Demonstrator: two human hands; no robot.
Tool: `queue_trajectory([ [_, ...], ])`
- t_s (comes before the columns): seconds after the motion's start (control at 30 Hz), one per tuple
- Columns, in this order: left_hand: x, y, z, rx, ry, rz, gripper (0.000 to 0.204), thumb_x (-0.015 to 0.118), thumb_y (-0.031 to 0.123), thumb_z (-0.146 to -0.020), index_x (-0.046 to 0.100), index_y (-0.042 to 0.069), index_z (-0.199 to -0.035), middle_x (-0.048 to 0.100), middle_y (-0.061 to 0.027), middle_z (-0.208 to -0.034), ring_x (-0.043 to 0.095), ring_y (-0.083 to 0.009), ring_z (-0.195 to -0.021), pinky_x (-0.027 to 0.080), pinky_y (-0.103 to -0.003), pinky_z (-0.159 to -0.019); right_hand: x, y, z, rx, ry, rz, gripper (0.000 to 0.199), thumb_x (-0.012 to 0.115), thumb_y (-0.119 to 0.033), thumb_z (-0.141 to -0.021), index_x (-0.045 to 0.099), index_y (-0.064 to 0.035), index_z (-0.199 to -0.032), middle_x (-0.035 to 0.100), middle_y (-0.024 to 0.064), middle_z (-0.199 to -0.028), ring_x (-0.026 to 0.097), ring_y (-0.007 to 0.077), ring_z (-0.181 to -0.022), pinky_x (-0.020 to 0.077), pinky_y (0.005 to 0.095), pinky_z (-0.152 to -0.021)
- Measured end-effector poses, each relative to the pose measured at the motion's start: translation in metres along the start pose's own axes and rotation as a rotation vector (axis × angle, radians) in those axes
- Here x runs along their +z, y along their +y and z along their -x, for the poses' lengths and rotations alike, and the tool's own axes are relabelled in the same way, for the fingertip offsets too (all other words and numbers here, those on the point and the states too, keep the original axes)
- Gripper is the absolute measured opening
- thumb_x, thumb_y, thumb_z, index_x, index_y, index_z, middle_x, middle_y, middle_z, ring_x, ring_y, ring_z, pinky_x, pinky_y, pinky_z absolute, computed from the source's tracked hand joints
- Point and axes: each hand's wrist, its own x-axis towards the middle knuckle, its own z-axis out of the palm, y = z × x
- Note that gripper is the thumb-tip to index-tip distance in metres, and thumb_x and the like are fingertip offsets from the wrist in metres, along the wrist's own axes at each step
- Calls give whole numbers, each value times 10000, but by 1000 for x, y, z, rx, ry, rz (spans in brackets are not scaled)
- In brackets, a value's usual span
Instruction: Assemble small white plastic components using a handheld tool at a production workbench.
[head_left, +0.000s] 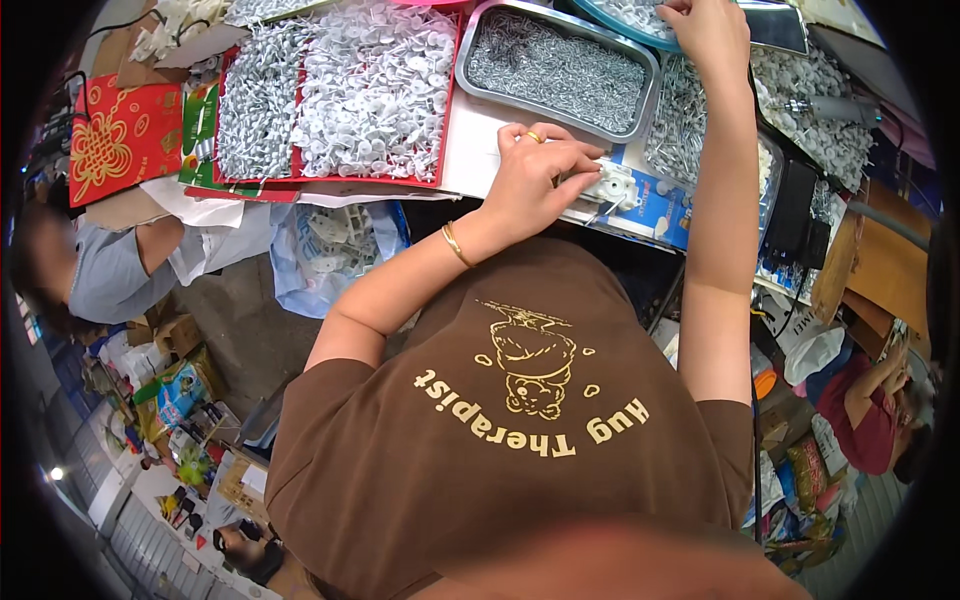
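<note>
My left hand (541, 180), with a ring and a gold bangle, is at the table's near edge. Its thumb and bent fingers close on the left end of a small white plastic part (617, 188), which lies over a blue printed sheet (660, 212). Farther off, my right hand (708, 32) reaches to a teal bowl (622, 32) of small white pieces. The right fingertips are pinched together over the bowl's contents; whatever they hold is too small to make out.
A metal tray (640, 120) of small screws lies beyond my left hand. Left of it, a red box (440, 165) holds white plastic pieces and screws. A cordless-looking grey tool (840, 110) rests at right among white parts. A bag (300, 285) of parts hangs below the table; people sit on both sides.
</note>
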Motion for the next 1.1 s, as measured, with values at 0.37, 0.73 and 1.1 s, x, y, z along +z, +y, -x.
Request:
queue_trajectory([
  [0.37, -4, -1, -3, -3, -12, -3, 39, 755, 161, -853, 737, 134, -875, 753, 60, -1046, 605, -136, -998, 264, -422, -956, -8, -3, 23, 124, 129, -253, 158, 679, -118, -854, 607, 22, -852, 654, 191, -750, 656, 332, -717, 518, 402, -669],
  [0.73, -2, 4, -1, 181, 20, -295, 61, 768, 183, -831, 744, 158, -882, 749, 44, -1052, 633, -158, -1028, 282, -453, -982, -47, -28, 79, 149, 27, -947, 174, 691, -46, -949, 614, 37, -1080, 704, 95, -966, 690, 146, -915, 553, 258, -867],
  [1.1, -130, -53, -137, -162, 398, -784, 147, 696, 245, -869, 721, 101, -884, 676, -167, -911, 633, -382, -947, 446, -505, -887, -57, -36, 135, 299, -141, -1107, 132, 678, -8, -947, 676, 37, -1071, 711, 91, -1004, 700, 159, -913, 563, 283, -854],
])
